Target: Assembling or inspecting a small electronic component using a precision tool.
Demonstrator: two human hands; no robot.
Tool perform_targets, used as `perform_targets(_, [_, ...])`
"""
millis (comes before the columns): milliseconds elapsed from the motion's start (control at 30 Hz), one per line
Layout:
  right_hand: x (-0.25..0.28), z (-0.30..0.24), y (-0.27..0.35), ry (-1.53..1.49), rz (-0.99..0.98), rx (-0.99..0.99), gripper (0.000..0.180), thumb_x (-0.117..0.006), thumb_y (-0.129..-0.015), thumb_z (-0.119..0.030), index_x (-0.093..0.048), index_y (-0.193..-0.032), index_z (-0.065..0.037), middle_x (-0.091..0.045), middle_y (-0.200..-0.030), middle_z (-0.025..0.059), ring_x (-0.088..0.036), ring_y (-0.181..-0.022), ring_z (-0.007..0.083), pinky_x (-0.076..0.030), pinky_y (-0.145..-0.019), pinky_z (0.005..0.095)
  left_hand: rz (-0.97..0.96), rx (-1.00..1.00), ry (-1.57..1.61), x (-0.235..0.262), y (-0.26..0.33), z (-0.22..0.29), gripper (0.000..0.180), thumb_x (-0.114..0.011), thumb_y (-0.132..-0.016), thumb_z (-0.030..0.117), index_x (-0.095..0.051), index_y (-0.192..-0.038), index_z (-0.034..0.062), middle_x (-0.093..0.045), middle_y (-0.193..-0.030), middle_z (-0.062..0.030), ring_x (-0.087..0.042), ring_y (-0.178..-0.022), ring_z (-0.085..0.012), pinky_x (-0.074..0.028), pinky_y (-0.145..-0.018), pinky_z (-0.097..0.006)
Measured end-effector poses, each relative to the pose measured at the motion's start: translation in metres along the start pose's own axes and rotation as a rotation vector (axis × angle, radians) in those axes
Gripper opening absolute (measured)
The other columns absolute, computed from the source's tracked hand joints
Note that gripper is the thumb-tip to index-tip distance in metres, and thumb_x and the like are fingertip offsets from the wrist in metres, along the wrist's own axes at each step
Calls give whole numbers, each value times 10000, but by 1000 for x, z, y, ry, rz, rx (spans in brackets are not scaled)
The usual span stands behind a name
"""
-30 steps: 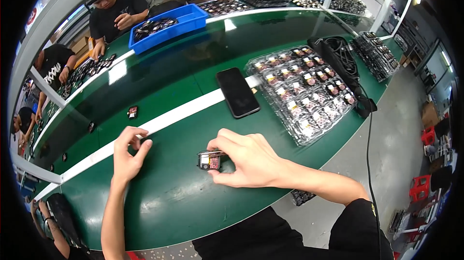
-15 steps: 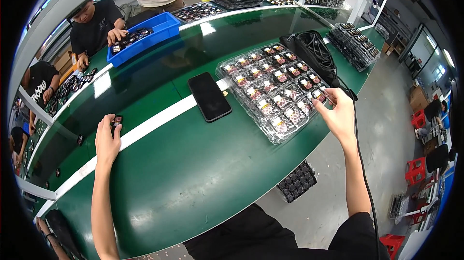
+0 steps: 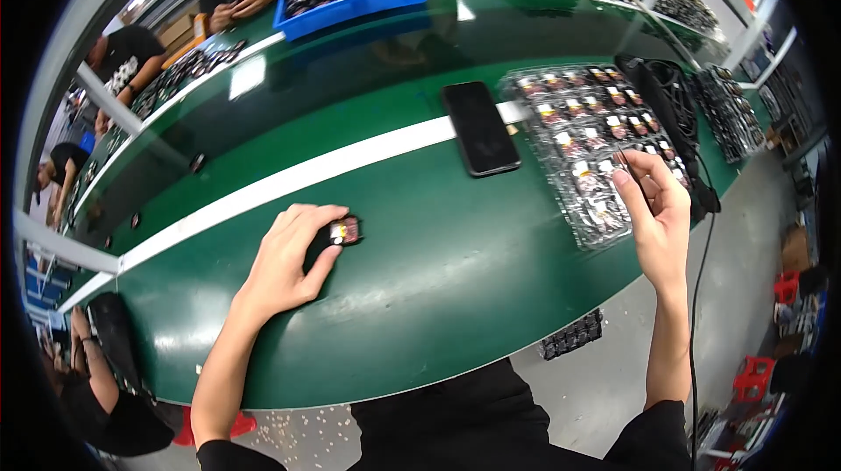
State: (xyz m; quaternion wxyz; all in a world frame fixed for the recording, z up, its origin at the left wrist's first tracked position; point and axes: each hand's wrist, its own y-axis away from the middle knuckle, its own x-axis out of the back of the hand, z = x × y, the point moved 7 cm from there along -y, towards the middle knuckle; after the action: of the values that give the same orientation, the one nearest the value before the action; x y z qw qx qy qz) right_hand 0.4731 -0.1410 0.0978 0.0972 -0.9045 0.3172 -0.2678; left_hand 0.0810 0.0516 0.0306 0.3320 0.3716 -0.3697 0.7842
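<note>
My left hand (image 3: 289,259) pinches a small black part (image 3: 349,230) with a reddish and yellow-white face between thumb and fingers, low over the green bench. On the right, my right hand (image 3: 661,212) is closed round a thin dark tool (image 3: 646,193) whose exact kind I cannot make out. That hand is over the near right part of a clear plastic tray (image 3: 574,195), which carries rows of similar small parts. Part of the tray is hidden behind the fingers.
A black phone (image 3: 480,129) lies across the white strip (image 3: 350,153), left of the tray. Beyond the tray are a black pouch and cable (image 3: 674,99). Several loose parts dot the far lane. Across it stands a blue bin (image 3: 355,7), with co-workers behind. Stacked trays (image 3: 731,112) stand at right.
My left hand has brought the small part from beyond the white strip onto the near bench, toward me and rightward. The right hand stays by the tray. The whole view has turned left.
</note>
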Motion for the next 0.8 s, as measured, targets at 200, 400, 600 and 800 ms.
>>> perform_targets(200, [-151, -72, 19, -13, -438, 412, 201, -782, -1015, 6, -790, -1213, 38, -663, -827, 82, -575, -646, 150, -447, -578, 331, 45, 81, -23, 1, 4, -8, 627, -936, -867, 182, -701, -1437, 67, -706, -1354, -108, -657, -1228, -320, -512, -1083, -445])
perform_targets(400, [-233, -74, 8, -151, -636, 349, 183, -847, -980, -45, -869, -1155, 2, -664, -722, 88, -539, -591, 123, -393, -546, 329, 47, 108, 18, -2, 11, -21, 536, -947, -877, 224, -758, -1361, 90, -684, -1237, -75, -644, -1154, -288, -486, -1028, -423])
perform_targets(600, [-255, -24, 14, -328, -613, 100, 184, -855, -956, -18, -889, -1136, -17, -631, -673, 5, -499, -604, 44, -329, -530, 290, -23, 67, 226, -6, 13, -22, 524, -934, -893, 199, -769, -1384, 116, -748, -1113, -40, -637, -956, -233, -441, -904, -372])
perform_targets(800, [-261, -39, 18, -141, -634, 284, 141, -845, -899, 18, -879, -1036, 12, -629, -652, 37, -478, -531, 62, -312, -497, 294, -46, 90, 249, -6, 11, -31, 522, -949, -861, 193, -805, -1356, 111, -755, -1037, -32, -646, -934, -221, -409, -861, -363])
